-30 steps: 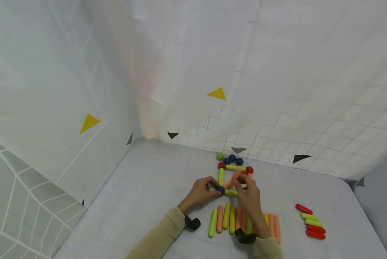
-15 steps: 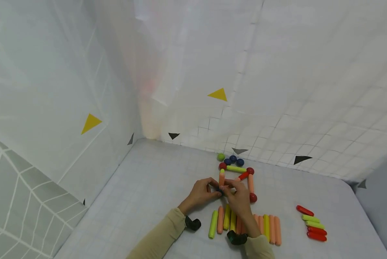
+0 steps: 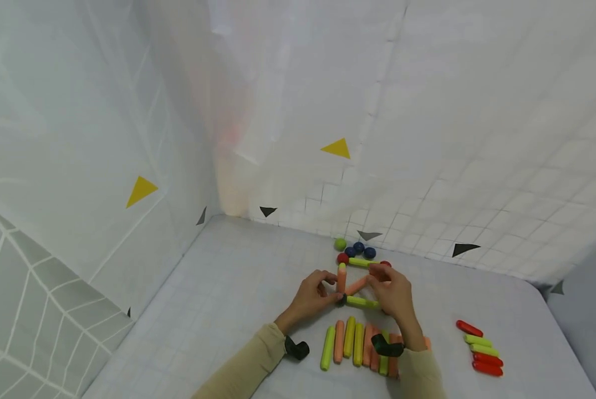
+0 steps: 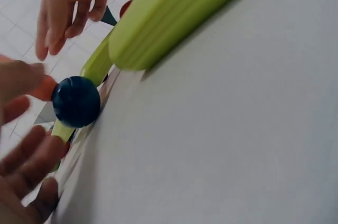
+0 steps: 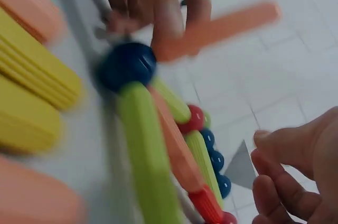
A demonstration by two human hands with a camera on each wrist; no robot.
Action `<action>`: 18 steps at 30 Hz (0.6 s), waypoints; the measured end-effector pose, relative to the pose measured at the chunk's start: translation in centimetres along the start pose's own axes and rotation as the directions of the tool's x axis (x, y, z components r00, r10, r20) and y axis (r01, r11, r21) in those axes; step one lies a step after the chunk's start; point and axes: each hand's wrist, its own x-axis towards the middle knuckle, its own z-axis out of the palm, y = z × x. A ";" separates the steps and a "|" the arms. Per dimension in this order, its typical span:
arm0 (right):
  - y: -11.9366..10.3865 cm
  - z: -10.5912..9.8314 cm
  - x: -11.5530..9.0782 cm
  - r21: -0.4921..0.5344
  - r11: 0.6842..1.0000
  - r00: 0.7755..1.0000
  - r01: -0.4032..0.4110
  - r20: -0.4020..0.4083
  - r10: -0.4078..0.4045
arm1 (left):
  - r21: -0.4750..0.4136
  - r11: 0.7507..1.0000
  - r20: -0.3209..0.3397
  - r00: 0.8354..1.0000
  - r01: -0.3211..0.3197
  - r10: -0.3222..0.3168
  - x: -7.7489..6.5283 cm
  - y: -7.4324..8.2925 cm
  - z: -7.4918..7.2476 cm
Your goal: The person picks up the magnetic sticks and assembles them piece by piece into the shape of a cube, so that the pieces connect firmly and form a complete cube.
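Observation:
My left hand [image 3: 309, 293] pinches an orange stick [image 5: 232, 28] near its lower end, with the thumb right at a blue ball [image 4: 76, 102]. That stick stands up from the ball. A green stick [image 3: 362, 302] and a diagonal orange stick [image 3: 356, 285] also run from the ball, lying low. The diagonal ends in a red piece [image 5: 206, 205]. Farther back, a red ball [image 3: 343, 259] joins another green stick [image 3: 361, 262]. My right hand [image 3: 393, 288] is over the right side of this frame, its fingers loosely bent with nothing between them, and covers part of it.
Several green, orange and yellow sticks [image 3: 359, 344] lie in a row in front of the frame. Short red and green sticks [image 3: 487, 357] lie at the right. A green ball [image 3: 340, 244] and several blue balls [image 3: 370, 253] sit by the back wall.
The right hand brought an orange stick to the blue ball, where it now stands upright. It has let go and moved right. The left hand has stayed at the ball.

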 end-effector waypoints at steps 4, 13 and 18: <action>0.9 -0.3 3.1 -0.041 0.999 0.999 0.026 0.039 -0.024 | -0.071 0.993 -0.054 0.994 -0.095 0.091 0.1 0.5 0.2; 1.6 2.2 8.1 -0.103 0.986 0.973 0.129 0.205 -0.106 | -0.127 0.990 -0.015 0.998 -0.064 0.063 0.0 0.9 0.8; 1.9 3.4 9.0 -0.217 0.967 0.959 0.137 0.272 -0.075 | -0.154 0.988 0.012 1.000 0.001 0.001 -0.1 1.1 0.9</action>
